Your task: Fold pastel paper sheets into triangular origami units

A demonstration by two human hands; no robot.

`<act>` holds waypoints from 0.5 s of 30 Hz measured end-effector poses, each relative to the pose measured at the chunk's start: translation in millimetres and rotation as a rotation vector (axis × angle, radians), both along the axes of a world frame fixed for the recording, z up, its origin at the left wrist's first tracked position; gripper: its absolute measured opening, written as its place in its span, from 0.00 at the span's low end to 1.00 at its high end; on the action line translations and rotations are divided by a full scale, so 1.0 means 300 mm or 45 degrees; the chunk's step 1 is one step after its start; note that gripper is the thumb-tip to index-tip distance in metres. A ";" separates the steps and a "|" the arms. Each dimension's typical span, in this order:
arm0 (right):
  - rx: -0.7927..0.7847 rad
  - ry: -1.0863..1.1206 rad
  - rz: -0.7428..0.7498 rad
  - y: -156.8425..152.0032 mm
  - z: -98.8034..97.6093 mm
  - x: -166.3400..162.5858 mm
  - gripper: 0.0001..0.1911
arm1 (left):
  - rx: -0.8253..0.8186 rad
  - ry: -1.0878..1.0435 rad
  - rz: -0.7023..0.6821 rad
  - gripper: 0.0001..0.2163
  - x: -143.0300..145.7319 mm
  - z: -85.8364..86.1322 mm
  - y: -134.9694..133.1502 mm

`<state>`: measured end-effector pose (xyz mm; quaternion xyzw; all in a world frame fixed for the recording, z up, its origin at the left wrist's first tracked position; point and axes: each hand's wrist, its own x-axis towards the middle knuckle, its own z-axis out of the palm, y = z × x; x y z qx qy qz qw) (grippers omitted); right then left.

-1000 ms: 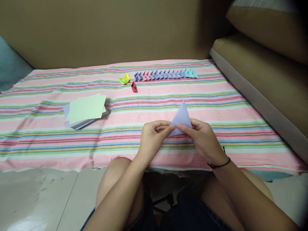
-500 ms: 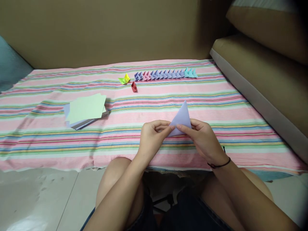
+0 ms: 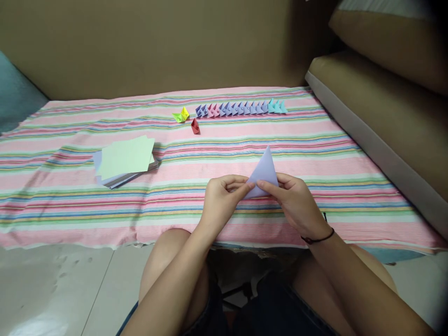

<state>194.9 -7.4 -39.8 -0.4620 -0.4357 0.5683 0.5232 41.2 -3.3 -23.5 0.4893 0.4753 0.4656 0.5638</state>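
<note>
A lilac sheet of paper folded into a triangle (image 3: 265, 167) is held just above the striped cloth, its point away from me. My left hand (image 3: 224, 193) pinches its lower left corner, thumb on the near face. On the lower right side my right hand (image 3: 294, 198) grips it the same way, thumb in front. The fingers behind the paper are partly hidden. Both thumbs lie close together near the bottom edge.
A stack of paper (image 3: 128, 156) with a pale green sheet on top lies to the left. Farther back stand a row of folded paper pieces (image 3: 241, 108), a yellow-green one (image 3: 181, 115) and a red one (image 3: 195, 126). Brown cushions (image 3: 378, 116) border the right side of the striped cloth (image 3: 210, 140).
The tip of the paper triangle has shifted very slightly left. Both hands keep their hold in nearly the same place.
</note>
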 end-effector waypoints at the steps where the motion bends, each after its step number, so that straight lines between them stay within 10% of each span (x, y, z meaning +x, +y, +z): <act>1: 0.000 -0.007 -0.002 0.000 0.000 -0.001 0.11 | -0.002 -0.002 0.002 0.11 0.000 0.000 0.000; 15: 0.063 -0.221 0.083 0.008 0.001 0.032 0.11 | 0.044 -0.012 -0.030 0.10 -0.003 0.000 0.002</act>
